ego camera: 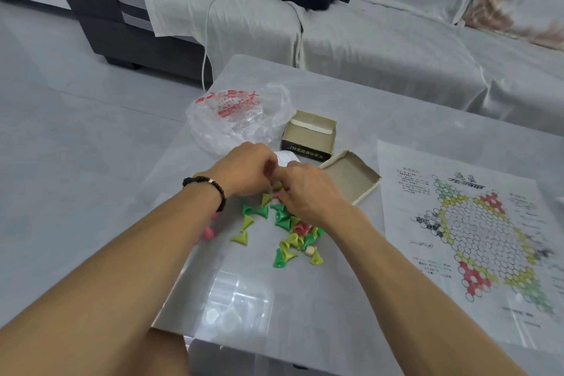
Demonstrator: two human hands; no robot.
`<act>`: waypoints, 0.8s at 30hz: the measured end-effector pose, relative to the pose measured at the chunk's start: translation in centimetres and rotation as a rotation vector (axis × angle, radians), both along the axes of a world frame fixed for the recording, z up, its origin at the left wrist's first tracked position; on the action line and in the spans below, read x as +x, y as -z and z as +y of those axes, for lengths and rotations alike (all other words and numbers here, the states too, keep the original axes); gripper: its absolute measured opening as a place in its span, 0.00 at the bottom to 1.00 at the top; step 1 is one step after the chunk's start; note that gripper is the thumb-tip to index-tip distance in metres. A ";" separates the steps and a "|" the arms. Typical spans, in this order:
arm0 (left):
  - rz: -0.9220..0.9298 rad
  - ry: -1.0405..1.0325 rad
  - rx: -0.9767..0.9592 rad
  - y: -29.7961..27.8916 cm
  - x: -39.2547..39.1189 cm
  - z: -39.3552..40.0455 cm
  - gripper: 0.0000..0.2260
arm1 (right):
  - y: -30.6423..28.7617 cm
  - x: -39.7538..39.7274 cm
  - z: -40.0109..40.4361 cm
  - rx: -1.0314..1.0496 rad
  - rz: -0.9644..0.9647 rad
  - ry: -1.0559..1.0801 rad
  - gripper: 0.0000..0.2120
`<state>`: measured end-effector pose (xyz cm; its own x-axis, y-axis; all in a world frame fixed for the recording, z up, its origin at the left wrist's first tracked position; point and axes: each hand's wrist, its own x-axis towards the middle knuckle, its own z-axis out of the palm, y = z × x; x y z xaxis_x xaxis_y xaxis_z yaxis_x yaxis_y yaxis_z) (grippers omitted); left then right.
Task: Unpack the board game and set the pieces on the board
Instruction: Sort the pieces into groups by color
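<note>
Game pieces (285, 227) lie scattered just beneath both hands (276, 181), touching them.

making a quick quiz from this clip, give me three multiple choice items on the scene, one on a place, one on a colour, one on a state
1. Where does the paper game board lie?
A. on the table, right of the loose pieces
B. on the sofa
C. inside the box

2. Which colours show among the cone-shaped pieces?
A. blue and black
B. green, yellow and pink
C. white only

3. How does the cardboard box tray stand?
A. closed with its lid on
B. wrapped in the plastic bag
C. open, with its lid off beside it

Answers:
1 A: the printed sheet lies flat on the table to the right of the pile.
2 B: green, yellow and pink cones are scattered under the left hand and right hand.
3 C: the tray's inside shows, and the lid lies upturned next to it.
</note>
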<state>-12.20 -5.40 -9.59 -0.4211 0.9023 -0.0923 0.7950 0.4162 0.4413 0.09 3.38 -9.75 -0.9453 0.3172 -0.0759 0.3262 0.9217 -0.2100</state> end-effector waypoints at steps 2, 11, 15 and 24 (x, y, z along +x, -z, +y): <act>-0.016 -0.036 0.034 0.1 0.1 0.0 0.08 | 0.0 -0.1 0.1 0.026 -0.018 -0.023 0.08; -0.034 -0.083 0.195 -0.2 1.0 -1.4 0.10 | -0.6 0.7 0.8 -0.137 -0.064 -0.047 0.12; -0.043 -0.082 0.235 -0.5 1.4 -2.8 0.08 | -1.1 0.8 0.6 -0.142 -0.145 -0.070 0.14; -0.091 -0.191 0.256 -0.3 0.7 -6.4 0.07 | -0.3 0.1 0.2 -0.142 -0.070 0.028 0.13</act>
